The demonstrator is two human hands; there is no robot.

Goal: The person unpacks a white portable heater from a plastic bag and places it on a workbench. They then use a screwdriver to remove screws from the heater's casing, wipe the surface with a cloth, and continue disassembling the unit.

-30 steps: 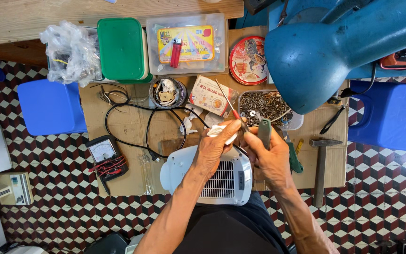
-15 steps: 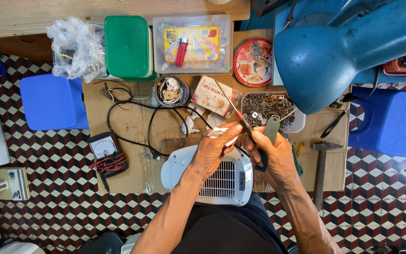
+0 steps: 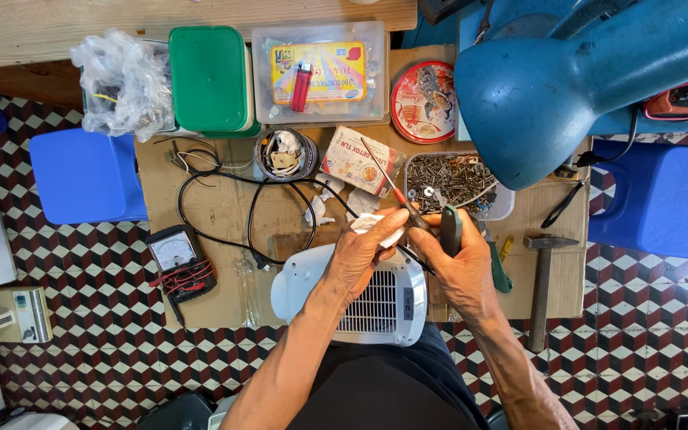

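Note:
My left hand [image 3: 360, 259] is closed around a crumpled white tissue [image 3: 377, 226], just above a white fan heater [image 3: 360, 296] lying on my lap. My right hand [image 3: 459, 267] grips a dark green-handled tool [image 3: 450, 229] and pinches a thin red-tipped probe [image 3: 392, 187] whose shaft points up toward a small printed packet [image 3: 360, 161]. Both hands meet over the heater's top edge. A black wire [image 3: 417, 260] trails between them.
A cardboard-covered bench [image 3: 224, 215] holds a multimeter [image 3: 178, 259], black cables [image 3: 224, 191], a tin of parts [image 3: 284, 153], a tray of screws [image 3: 455, 179], a hammer [image 3: 541, 279] and pliers [image 3: 563, 203]. Boxes stand behind; a blue lamp [image 3: 567, 87] hangs right; blue stools flank.
Both hands stay together over the heater, shifting slightly. The view has moved a little, and the probe tip now points nearer the printed packet.

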